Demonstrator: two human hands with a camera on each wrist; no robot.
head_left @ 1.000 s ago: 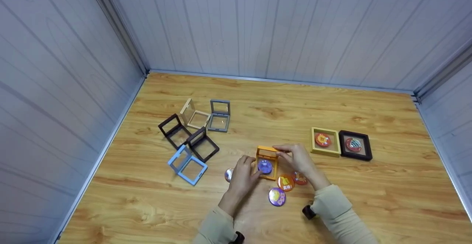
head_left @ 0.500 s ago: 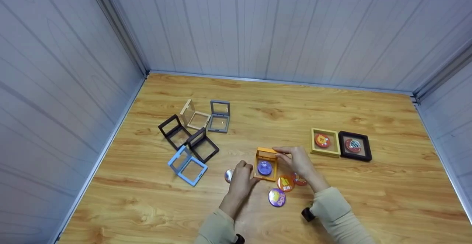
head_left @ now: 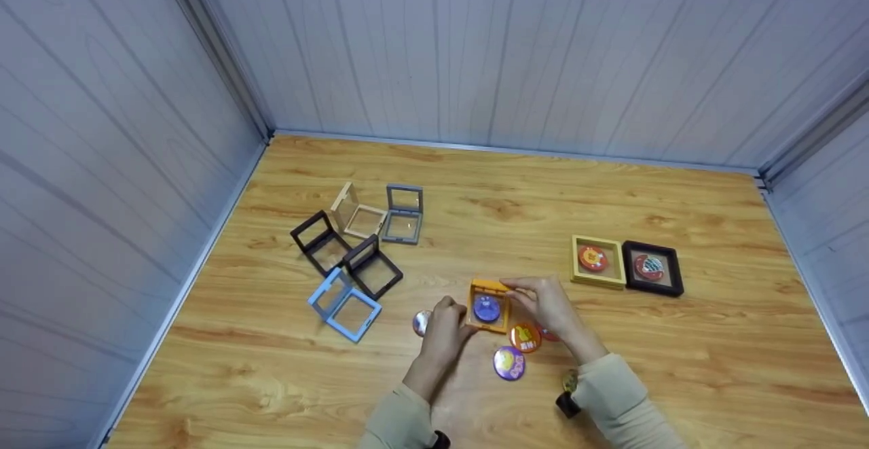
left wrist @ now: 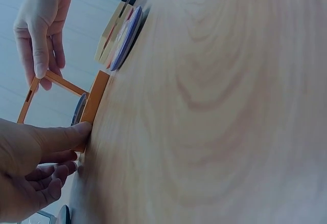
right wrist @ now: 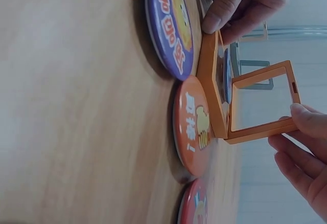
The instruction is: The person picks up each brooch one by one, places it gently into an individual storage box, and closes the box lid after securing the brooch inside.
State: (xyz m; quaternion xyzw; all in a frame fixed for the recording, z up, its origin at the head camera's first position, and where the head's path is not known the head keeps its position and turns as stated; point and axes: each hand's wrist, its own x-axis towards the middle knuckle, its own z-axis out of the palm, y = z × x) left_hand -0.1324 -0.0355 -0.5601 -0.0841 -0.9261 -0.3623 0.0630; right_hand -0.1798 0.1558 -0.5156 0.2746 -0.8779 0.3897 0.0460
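An orange hinged display frame (head_left: 490, 329) lies on the table with a blue-purple round badge (head_left: 487, 308) inside its base. My left hand (head_left: 445, 333) grips the base at its near left corner, the thumb against the front edge in the left wrist view. With thumb and fingers my right hand (head_left: 553, 310) pinches the edge of the raised lid (right wrist: 260, 132), which stands tilted over the base. Close to the frame's near right corner are an orange badge (head_left: 525, 337), a purple badge (head_left: 509, 363) and a red badge (head_left: 548, 334) partly behind my right hand.
Another badge (head_left: 421, 322) lies left of my left hand. Several opened frames stand at the left, including a light blue one (head_left: 354, 332) and a grey one (head_left: 402, 240). At the right, a yellow frame (head_left: 577, 279) and a black frame (head_left: 675, 279) each contain a badge.
The orange lid has tipped forward toward its base, with my right hand moving along. My left thumb has shifted from near the badge to the frame's front edge.
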